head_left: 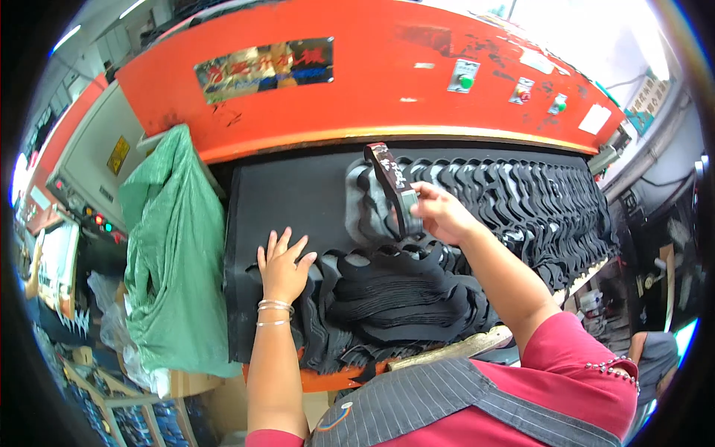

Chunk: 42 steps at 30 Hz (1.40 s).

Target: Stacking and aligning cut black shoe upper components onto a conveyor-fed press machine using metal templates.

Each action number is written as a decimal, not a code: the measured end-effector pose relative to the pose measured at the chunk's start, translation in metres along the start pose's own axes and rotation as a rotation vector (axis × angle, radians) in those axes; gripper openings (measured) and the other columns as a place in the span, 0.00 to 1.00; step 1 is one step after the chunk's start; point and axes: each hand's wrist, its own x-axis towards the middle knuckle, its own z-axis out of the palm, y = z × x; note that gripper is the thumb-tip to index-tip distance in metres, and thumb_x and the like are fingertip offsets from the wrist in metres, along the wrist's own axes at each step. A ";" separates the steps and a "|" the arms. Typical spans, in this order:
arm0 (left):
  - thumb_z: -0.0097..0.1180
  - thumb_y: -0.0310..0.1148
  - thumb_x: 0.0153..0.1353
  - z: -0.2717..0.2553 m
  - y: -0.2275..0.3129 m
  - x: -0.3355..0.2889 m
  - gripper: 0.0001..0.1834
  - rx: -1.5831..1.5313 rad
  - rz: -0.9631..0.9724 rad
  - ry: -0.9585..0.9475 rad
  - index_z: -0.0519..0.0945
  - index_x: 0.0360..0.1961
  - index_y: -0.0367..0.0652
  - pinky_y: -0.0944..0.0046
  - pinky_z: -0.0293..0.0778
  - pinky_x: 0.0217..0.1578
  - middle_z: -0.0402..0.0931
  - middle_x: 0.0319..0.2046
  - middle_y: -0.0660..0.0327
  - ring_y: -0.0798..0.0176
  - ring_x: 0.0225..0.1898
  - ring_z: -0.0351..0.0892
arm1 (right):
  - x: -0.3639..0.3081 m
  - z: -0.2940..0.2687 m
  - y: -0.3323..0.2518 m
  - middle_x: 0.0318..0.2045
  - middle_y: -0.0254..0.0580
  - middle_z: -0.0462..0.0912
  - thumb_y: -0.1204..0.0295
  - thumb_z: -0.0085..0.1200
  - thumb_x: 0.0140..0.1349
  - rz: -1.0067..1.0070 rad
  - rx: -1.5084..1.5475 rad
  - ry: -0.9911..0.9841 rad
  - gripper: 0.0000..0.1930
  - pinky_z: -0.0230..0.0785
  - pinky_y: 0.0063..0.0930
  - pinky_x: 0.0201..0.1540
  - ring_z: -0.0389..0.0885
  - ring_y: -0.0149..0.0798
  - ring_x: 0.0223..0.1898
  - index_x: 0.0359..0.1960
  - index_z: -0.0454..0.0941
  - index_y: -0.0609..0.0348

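Observation:
My right hand [445, 216] is closed around one end of a dark cutting die [391, 179] with a narrow, curved metal frame. The die is tilted over the black sheet material [290, 194], at the edge of the part with cut-out shapes. It hides whether its lower edge touches the sheet. My left hand [283, 267], with bracelets at the wrist, is spread on the near left part of the sheet and holds nothing. Between my arms lies a thick pile of curved black cut pieces [406, 298].
The red beam [372, 74] of a press spans the far side, with push buttons [463, 80] on its front. Wavy black sheet remnants [521, 205] stretch to the right. A green woven sack [175, 261] stands at the left, beside a grey cabinet [97, 141].

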 end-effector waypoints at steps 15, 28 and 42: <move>0.52 0.41 0.68 -0.020 0.233 -0.034 0.27 -1.510 0.055 -0.127 0.62 0.61 0.36 0.69 0.68 0.47 0.70 0.45 0.64 0.70 0.45 0.70 | -0.151 0.017 0.010 0.36 0.49 0.67 0.73 0.60 0.48 -0.518 -0.914 -0.129 0.45 0.70 0.37 0.39 0.73 0.51 0.35 0.71 0.55 0.47; 0.70 0.48 0.47 -0.095 0.306 0.018 0.26 0.189 0.704 -0.201 0.79 0.38 0.39 0.53 0.75 0.37 0.78 0.34 0.49 0.43 0.38 0.78 | -0.224 -0.089 -0.048 0.34 0.42 0.69 0.67 0.62 0.48 -0.665 -1.275 0.020 0.16 0.71 0.39 0.27 0.74 0.45 0.39 0.39 0.76 0.53; 0.72 0.44 0.44 0.010 0.250 0.035 0.29 -0.048 0.417 -0.673 0.80 0.47 0.43 0.54 0.65 0.58 0.76 0.48 0.51 0.47 0.56 0.70 | -0.321 -0.273 -0.057 0.39 0.43 0.74 0.68 0.67 0.42 0.071 -1.862 0.030 0.16 0.65 0.41 0.54 0.74 0.46 0.47 0.37 0.81 0.51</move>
